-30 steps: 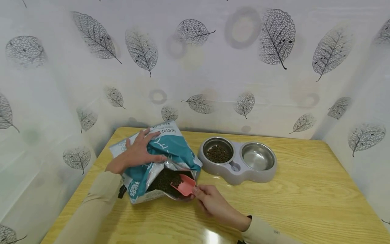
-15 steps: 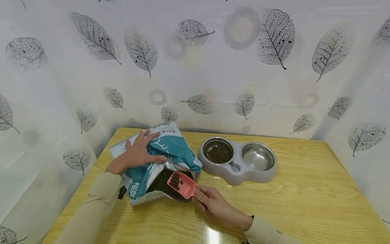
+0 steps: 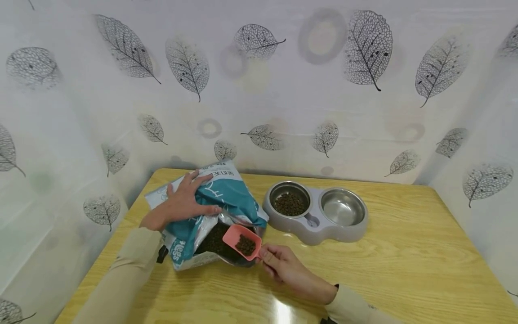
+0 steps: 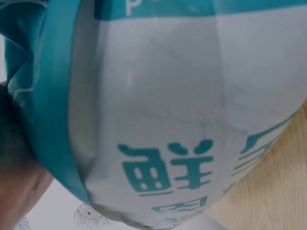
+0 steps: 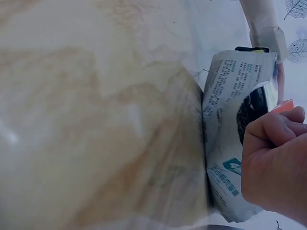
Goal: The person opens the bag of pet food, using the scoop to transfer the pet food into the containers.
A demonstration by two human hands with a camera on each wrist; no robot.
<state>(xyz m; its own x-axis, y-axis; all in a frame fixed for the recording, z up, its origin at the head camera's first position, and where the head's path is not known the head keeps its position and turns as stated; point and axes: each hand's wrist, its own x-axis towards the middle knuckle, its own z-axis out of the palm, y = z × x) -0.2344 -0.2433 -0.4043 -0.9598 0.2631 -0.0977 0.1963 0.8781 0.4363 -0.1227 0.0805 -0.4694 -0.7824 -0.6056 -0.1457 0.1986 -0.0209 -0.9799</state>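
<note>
A teal and white pet-food bag (image 3: pixel 230 193) lies on its side, its mouth gaping toward me with brown kibble (image 3: pixel 212 240) inside. My left hand (image 3: pixel 182 202) rests on top of the bag with fingers spread. At the bag's mouth, my right hand (image 3: pixel 289 272) grips the handle of a pink scoop (image 3: pixel 231 235), which carries a small heap of kibble near its handle end. In the right wrist view, the right hand (image 5: pixel 276 158) hides most of the scoop (image 5: pixel 283 106). The left wrist view is filled mostly by the bag (image 4: pixel 158 86).
Right of the bag stands a grey double feeder (image 3: pixel 297 227). Its left metal bowl (image 3: pixel 279 193) contains kibble; the right metal bowl (image 3: pixel 341 211) shows a bare shiny bottom. The wooden table (image 3: pixel 404 261) ends against a leaf-patterned curtain (image 3: pixel 283 90) behind and at both sides.
The scoop has come up out of the bag's kibble and tipped back. Its kibble slid from the front lip toward the handle. My left hand stays in place.
</note>
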